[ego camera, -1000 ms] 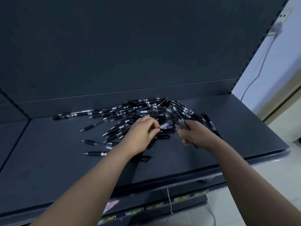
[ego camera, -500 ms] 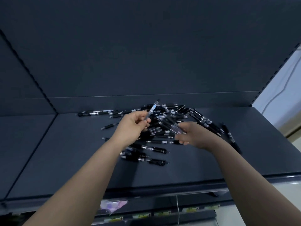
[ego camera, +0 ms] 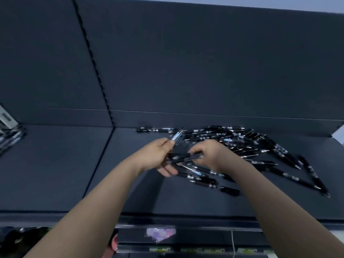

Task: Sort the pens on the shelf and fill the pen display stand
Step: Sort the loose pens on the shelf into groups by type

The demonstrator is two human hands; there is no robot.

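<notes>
While both hands met over the middle of the shelf (ego camera: 130, 192), the left hand (ego camera: 156, 157) pinched a single clear-barrelled pen (ego camera: 176, 135) between thumb and forefinger, its tip slanting up toward the back edge, and its lower fingers lay spread under a bundle of black pens (ego camera: 186, 157). The right hand (ego camera: 214, 155) had its fingers curled round that bundle, which lay crosswise between the two hands. Behind and to the right, the main pile of pens (ego camera: 242, 144) sprawled from the back edge toward the right edge, with a few loose pens (ego camera: 204, 180) lying nearer the front edge under the wrists. A blurred object (ego camera: 11, 133) at the far left edge of the shelf may have been the display stand, though that could not be told. The step in hand looked like separating the odd clear pen from the black ones. To do it well, the clear pen should be kept apart from the bundle, the black pens squared with tips facing one way, and the right hand's grip kept firm enough that none slid out. Motion blur hid finer detail.
</notes>
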